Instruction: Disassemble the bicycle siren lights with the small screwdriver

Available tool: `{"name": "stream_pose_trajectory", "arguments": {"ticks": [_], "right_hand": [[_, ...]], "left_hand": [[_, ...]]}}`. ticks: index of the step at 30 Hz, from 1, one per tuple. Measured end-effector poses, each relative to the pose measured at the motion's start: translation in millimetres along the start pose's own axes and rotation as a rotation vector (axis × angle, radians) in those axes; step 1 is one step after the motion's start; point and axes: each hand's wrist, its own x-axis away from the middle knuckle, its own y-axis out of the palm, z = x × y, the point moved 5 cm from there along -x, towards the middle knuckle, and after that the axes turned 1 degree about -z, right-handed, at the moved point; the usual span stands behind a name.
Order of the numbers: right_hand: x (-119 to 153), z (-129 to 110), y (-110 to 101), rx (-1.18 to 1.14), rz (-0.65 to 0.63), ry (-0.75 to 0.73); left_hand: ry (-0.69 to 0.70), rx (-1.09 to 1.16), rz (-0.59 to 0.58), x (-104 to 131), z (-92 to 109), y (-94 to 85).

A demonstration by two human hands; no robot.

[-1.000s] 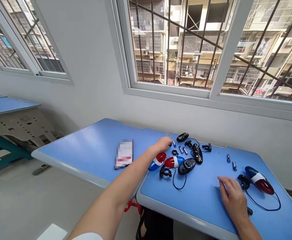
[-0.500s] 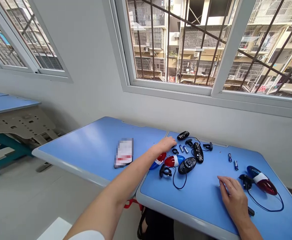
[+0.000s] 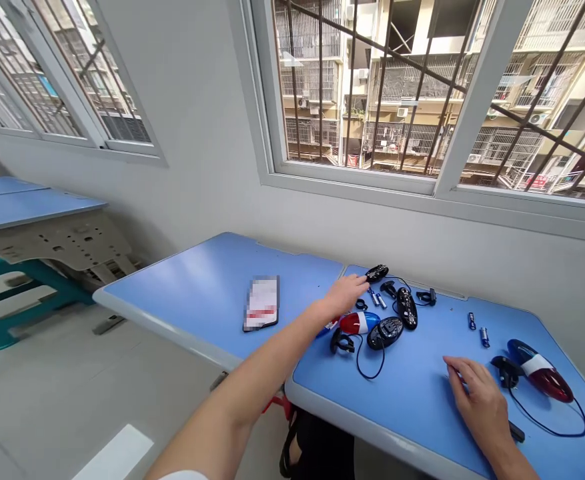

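Observation:
My left hand [image 3: 348, 293] reaches over the desk, fingers stretched out and pointing down. Its fingertips are close to a black oval housing [image 3: 377, 273] and two blue-and-silver batteries [image 3: 381, 301]; contact cannot be made out. Beneath this hand, a red, white and blue bike light shell [image 3: 359, 323] lies beside another, partly hidden one. More black housings [image 3: 385, 332] [image 3: 407, 308] and a clamp mount [image 3: 342, 342] with a cable lie nearby. My right hand [image 3: 479, 403] rests at the desk's right, thumb and fingers closed together. A dark rod-like piece [image 3: 516, 432] shows behind its wrist.
To the right lie two batteries [image 3: 485, 337] and another red, white and blue light [image 3: 542, 371] with a cabled black mount [image 3: 507, 371]. A phone-like device [image 3: 262, 303] lies on the left desk [image 3: 197, 293]. A barred window [image 3: 372, 180] stands behind.
The view has shifted, so the desk and its objects sit further right in the picture. My left hand has moved slightly right and away from me, closer to the batteries. My right hand keeps its pose.

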Motion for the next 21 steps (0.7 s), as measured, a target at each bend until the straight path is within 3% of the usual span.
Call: {"name": "stream_pose_trajectory", "arguments": {"ticks": [2, 5, 10, 12, 16, 21], "right_hand": [[-5, 2, 0, -0.036, -0.018, 0.007], [-20, 12, 9, -0.097, -0.060, 0.036], [-63, 5, 54, -0.174, -0.107, -0.013], [-82, -13, 78, -0.182, -0.160, -0.055], [-112, -59, 122, -0.067, -0.414, -0.129], [-133, -96, 153, 0.006, -0.575, -0.196]], "left_hand": [[-0.019, -0.024, 0.051, 12, 17, -2.9], [0.048, -0.104, 0.248, 40, 51, -2.1], [0.212, -0.116, 0.406, 91, 94, 24.3], [0.241, -0.098, 0.497, 105, 100, 30.1], [0.251, -0.052, 0.614, 117, 100, 28.8], [0.216, 0.015, 0.499, 114, 98, 26.3]]}}
